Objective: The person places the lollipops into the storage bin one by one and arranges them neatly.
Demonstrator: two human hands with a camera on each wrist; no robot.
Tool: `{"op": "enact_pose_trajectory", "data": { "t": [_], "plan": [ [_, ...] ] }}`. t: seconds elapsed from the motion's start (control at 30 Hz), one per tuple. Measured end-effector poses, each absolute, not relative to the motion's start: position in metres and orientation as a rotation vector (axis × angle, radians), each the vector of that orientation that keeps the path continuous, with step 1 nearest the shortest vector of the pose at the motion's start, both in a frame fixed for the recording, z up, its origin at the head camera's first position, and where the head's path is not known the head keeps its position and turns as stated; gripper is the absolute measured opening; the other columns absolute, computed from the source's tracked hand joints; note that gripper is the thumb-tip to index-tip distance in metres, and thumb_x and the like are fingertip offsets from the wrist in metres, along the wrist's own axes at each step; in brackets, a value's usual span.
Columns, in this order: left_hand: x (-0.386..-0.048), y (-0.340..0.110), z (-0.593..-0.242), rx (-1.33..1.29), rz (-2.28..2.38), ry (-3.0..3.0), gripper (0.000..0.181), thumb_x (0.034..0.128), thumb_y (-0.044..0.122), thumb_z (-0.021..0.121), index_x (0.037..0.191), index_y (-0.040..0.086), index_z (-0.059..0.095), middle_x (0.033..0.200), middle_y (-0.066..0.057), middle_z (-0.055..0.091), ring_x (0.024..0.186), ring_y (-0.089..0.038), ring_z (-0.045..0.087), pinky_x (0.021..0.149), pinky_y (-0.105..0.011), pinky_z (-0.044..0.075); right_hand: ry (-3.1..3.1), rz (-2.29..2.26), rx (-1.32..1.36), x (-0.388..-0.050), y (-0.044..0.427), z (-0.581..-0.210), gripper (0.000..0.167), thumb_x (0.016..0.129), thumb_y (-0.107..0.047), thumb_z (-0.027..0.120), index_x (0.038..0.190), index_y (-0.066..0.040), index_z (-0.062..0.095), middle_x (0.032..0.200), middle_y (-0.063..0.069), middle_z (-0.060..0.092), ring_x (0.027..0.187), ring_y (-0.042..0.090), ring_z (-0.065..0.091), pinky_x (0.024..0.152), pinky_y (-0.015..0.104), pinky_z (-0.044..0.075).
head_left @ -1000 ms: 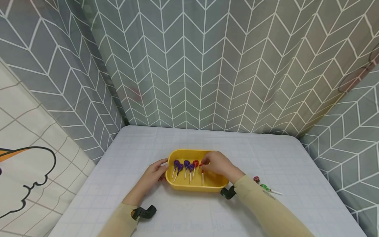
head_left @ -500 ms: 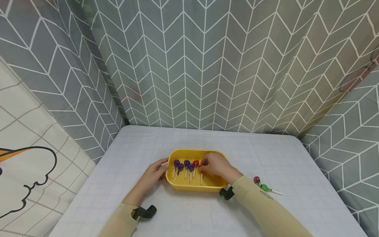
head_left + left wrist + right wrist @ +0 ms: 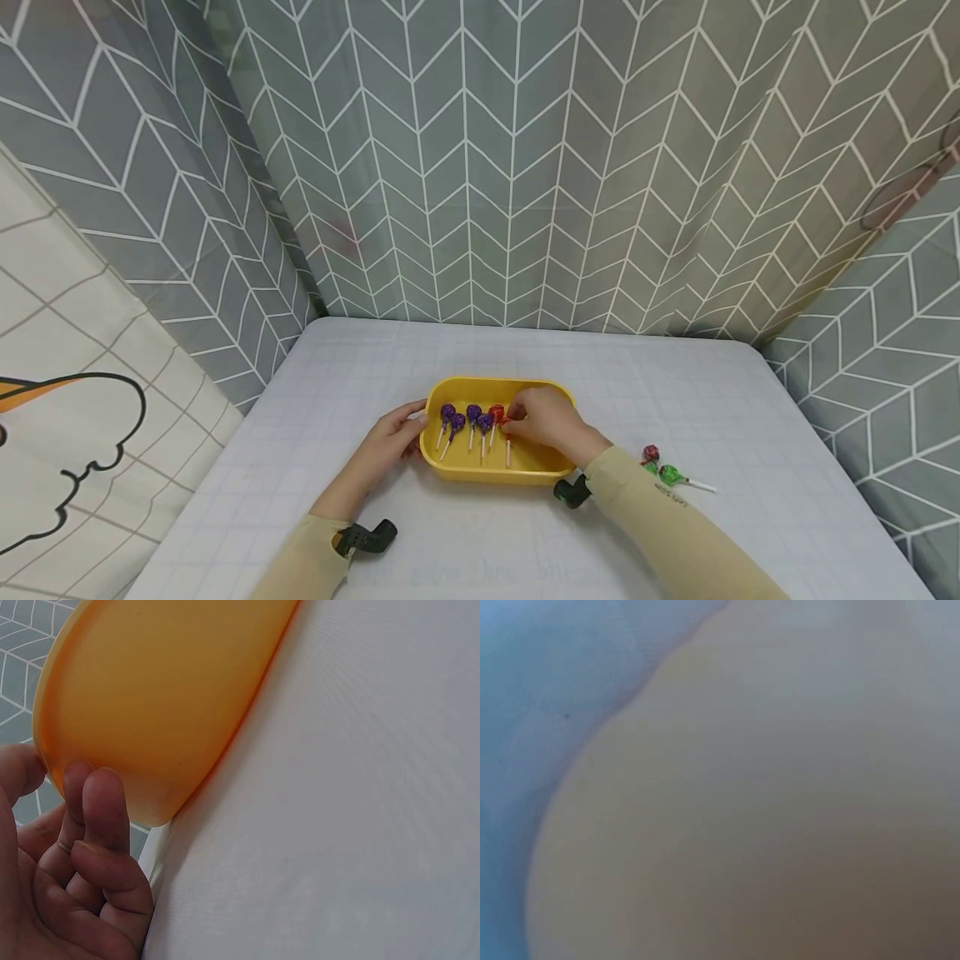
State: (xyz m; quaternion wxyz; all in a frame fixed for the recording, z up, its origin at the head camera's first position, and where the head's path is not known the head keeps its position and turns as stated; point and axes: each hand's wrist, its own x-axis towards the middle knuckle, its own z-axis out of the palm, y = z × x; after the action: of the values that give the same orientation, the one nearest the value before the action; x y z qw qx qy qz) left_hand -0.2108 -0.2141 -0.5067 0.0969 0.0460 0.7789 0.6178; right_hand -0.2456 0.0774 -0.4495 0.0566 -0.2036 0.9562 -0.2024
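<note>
A yellow tray (image 3: 480, 477) lies on the table in the head view. Several purple lollipops (image 3: 472, 413) stand in a loose row at its left, heads toward the far side. Beside them lies a red lollipop (image 3: 496, 414). My right hand (image 3: 549, 421) reaches into the tray and pinches a second red lollipop (image 3: 507, 450) near its head; its stick points toward me and its head is partly covered. My left hand (image 3: 390, 437) grips the tray's left end. In the left wrist view, fingers (image 3: 105, 810) touch the tray's outer wall (image 3: 165, 697). A blurred sleeve fills most of the right wrist view.
To the right of the tray, by my right sleeve (image 3: 660, 517), lie a green lollipop (image 3: 672, 475) and a dark red one (image 3: 650, 453), with another green piece partly hidden. The white-covered table (image 3: 480, 542) ends at a patterned grey curtain (image 3: 487, 208).
My right hand has shifted slightly left with the red lollipop, bringing it closer to the other red one. My left hand and the tray stay in place.
</note>
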Motion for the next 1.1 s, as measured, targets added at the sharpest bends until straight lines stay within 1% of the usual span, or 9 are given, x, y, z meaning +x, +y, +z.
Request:
{"op": "enact_pose_trajectory", "data": {
  "t": [0.27, 0.43, 0.6, 0.9, 1.1],
  "plan": [
    [-0.2107, -0.2145, -0.5073, 0.148, 1.836, 2.31, 0.054, 0.0991, 0.044, 0.058, 0.145, 0.015, 0.05, 0.089, -0.01, 0.068, 0.072, -0.024, 0.06, 0.062, -0.031, 0.049, 2.884, -0.625, -0.588, -0.2446, 0.0761, -0.4497, 0.016, 0.086, -0.032, 0.078, 0.085, -0.017, 0.073, 0.076, -0.01, 0.065, 0.069, 0.009, 0.055, 0.069, 0.028, 0.048],
    [-0.2103, -0.2144, -0.5066, 0.136, 1.832, 2.307, 0.054, 0.0983, 0.045, 0.058, 0.144, 0.018, 0.05, 0.09, -0.011, 0.068, 0.072, -0.025, 0.06, 0.062, -0.031, 0.049, 2.888, -0.624, -0.573, -0.2456, 0.0766, -0.4523, 0.017, 0.086, -0.033, 0.078, 0.086, -0.017, 0.072, 0.077, -0.011, 0.064, 0.069, 0.009, 0.054, 0.069, 0.028, 0.048],
    [-0.2092, -0.2139, -0.5054, 0.13, 1.832, 2.306, 0.053, 0.0983, 0.045, 0.058, 0.144, 0.019, 0.05, 0.091, -0.011, 0.068, 0.073, -0.026, 0.06, 0.063, -0.032, 0.049, 2.898, -0.627, -0.612, -0.2447, 0.0776, -0.4527, 0.019, 0.085, -0.033, 0.079, 0.087, -0.016, 0.071, 0.078, -0.009, 0.064, 0.069, 0.01, 0.054, 0.067, 0.028, 0.048],
    [-0.2095, -0.2137, -0.5051, 0.147, 1.828, 2.315, 0.052, 0.0976, 0.047, 0.059, 0.143, 0.022, 0.052, 0.09, -0.011, 0.068, 0.073, -0.026, 0.059, 0.063, -0.031, 0.049, 2.889, -0.639, -0.583, -0.2447, 0.077, -0.4501, 0.025, 0.083, -0.035, 0.08, 0.093, -0.013, 0.072, 0.082, -0.007, 0.065, 0.072, 0.011, 0.055, 0.071, 0.03, 0.049],
    [-0.2097, -0.2145, -0.5066, 0.15, 1.837, 2.304, 0.055, 0.097, 0.048, 0.059, 0.143, 0.02, 0.051, 0.09, -0.011, 0.068, 0.072, -0.025, 0.059, 0.062, -0.031, 0.049, 2.892, -0.661, -0.598, -0.2439, 0.0777, -0.4486, 0.028, 0.083, -0.035, 0.081, 0.096, -0.011, 0.073, 0.085, -0.003, 0.067, 0.077, 0.012, 0.058, 0.075, 0.032, 0.05]
  ]
}}
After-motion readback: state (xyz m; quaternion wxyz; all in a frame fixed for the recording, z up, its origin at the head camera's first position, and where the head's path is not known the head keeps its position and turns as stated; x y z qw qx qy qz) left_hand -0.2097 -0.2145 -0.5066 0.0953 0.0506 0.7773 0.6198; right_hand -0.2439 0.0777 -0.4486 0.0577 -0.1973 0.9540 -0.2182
